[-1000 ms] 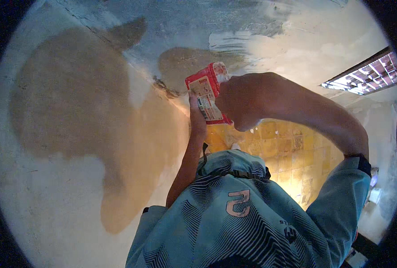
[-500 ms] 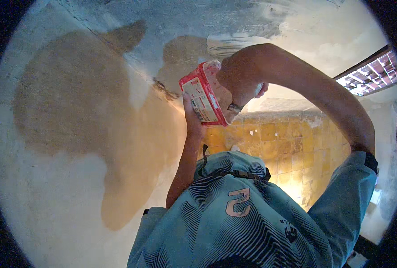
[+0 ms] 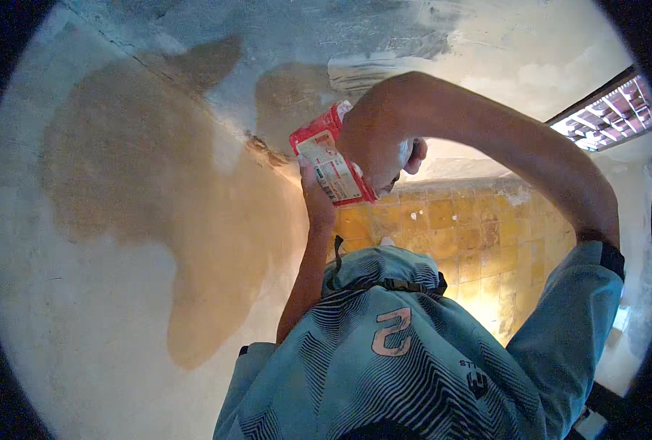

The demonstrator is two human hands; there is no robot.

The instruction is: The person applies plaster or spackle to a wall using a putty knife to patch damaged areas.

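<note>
Left hand had a red tub by its left edge, fingers partly closed; right hand bent near the rim, fingers curled, couldn't tell round what.

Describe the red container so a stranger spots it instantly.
Start at the yellow tiled floor. Just above its left end in view, the left hand holds a boxy container. Its red sides and pale label stand out against the blotchy wall.

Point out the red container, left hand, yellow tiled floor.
Red container point(image 3: 331, 167), head view: its labelled side.
Left hand point(image 3: 318, 199), head view: middle of the hand.
Yellow tiled floor point(image 3: 474, 238), head view: bare tiles.
</note>
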